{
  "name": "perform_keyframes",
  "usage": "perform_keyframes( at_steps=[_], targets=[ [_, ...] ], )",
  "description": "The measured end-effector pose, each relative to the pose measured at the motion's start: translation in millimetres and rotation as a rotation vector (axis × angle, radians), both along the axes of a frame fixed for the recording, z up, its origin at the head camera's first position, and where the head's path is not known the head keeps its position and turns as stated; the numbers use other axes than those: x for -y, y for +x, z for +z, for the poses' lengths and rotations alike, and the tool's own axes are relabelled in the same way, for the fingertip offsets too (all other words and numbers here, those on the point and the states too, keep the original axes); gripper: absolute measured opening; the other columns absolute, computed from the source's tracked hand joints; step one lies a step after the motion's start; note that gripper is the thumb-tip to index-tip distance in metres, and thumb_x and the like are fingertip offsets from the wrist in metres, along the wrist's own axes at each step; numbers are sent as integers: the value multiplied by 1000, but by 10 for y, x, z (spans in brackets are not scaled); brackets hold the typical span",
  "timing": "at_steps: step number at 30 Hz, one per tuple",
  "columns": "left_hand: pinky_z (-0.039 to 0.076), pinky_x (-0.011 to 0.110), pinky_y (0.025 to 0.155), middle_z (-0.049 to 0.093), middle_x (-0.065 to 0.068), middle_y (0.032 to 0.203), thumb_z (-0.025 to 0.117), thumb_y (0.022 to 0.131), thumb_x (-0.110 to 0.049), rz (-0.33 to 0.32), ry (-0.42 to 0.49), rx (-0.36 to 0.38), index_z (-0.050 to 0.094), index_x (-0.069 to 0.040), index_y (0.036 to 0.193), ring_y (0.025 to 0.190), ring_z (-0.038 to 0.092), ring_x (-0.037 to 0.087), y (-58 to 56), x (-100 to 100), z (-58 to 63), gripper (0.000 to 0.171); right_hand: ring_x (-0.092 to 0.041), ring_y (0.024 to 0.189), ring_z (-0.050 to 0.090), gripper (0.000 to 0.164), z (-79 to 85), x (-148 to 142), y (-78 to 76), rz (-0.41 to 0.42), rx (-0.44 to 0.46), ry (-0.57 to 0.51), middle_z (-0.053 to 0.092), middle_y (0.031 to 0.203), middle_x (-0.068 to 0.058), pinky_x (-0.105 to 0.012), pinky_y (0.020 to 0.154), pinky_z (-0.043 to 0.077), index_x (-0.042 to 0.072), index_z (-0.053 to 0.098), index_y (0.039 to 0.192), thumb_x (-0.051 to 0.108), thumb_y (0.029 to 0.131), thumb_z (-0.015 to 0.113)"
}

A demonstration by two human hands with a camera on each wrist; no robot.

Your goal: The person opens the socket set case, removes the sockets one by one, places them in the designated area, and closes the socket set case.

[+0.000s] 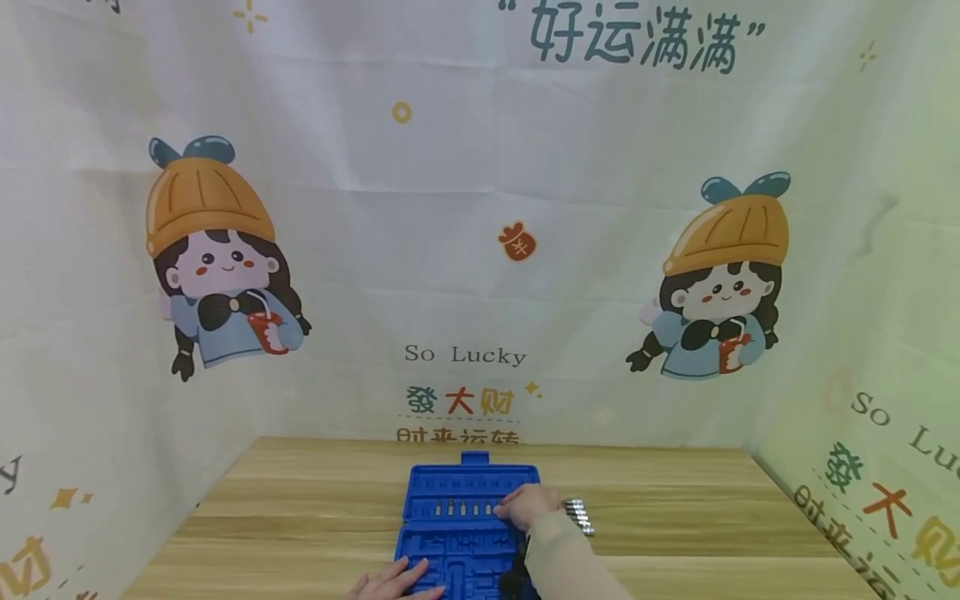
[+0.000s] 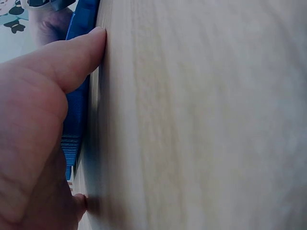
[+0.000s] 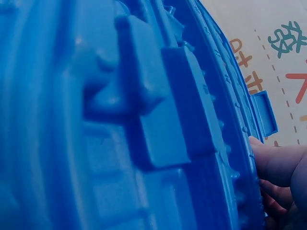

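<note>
A blue plastic tool case [image 1: 408, 542] lies unfolded on the table, its moulded slots facing up. Several small metal bits [image 1: 462, 509] stand in a row in its far half. My right hand [image 1: 528, 504] reaches over the right side, fingertips bunched at the right end of that row. I cannot tell whether a bit is between them. In the right wrist view its thumb [image 3: 271, 155] shows at the case's edge. My left hand [image 1: 390, 581] rests at the near left part of the case with fingers extended. Its thumb [image 2: 79, 57] lies along the blue side in the left wrist view.
Several silver metal pieces [image 1: 579, 517] lie in a row on the wooden table [image 1: 300, 500], just right of the case. A black device [image 1: 513, 581] sits under my right wrist, over the case. Printed cloth [image 1: 465, 275] hangs behind the table and along both sides.
</note>
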State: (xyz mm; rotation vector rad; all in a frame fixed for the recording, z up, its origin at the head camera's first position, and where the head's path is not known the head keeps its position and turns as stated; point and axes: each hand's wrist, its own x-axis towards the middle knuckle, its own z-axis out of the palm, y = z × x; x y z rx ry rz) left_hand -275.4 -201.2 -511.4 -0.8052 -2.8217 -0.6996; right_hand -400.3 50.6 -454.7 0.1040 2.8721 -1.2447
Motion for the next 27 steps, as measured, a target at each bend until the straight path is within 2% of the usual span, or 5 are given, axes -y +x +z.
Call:
perform_keyframes(
  at_steps=[5, 14, 22, 25, 27],
  targets=[
    [29, 77, 87, 49, -9, 142, 44, 89, -69, 20, -28, 32, 49, -57, 131, 129, 46, 34, -38, -7, -11, 44, -36, 109, 49, 11, -9, 10, 12, 4, 15, -14, 65, 102, -9, -62, 102, 26, 13, 73, 81, 18, 77, 81],
    [28, 77, 88, 49, -8, 143, 43, 88, -70, 23, -19, 58, 49, -58, 130, 130, 45, 36, -58, -18, 35, 44, -40, 114, 44, 10, 6, 17, -29, 13, 22, 32, 64, 108, -12, -63, 102, 25, 14, 75, 82, 22, 80, 79],
    [29, 76, 88, 49, -9, 143, 42, 90, -69, 4, -59, 86, 48, -58, 131, 129, 46, 34, -88, -26, 25, 43, -27, 88, 55, 45, -1, 93, -109, 44, 50, 370, 68, 106, -14, -44, 84, 39, 0, 71, 96, 42, 81, 73],
    [30, 76, 88, 49, -8, 143, 43, 90, -69, 13, -46, 57, 48, -58, 131, 129, 46, 34, -82, -21, 5, 43, -26, 89, 57, 37, -11, 95, -117, 47, 21, 350, 69, 105, -12, -43, 85, 39, 3, 72, 92, 39, 81, 74],
    [29, 77, 87, 48, -8, 143, 43, 90, -69, 16, -36, 49, 48, -57, 131, 130, 45, 34, -72, -12, 3, 43, -29, 97, 55, 27, -15, 96, -109, 33, 4, 255, 69, 105, -11, -46, 91, 38, 6, 74, 89, 32, 82, 75]
  ],
)
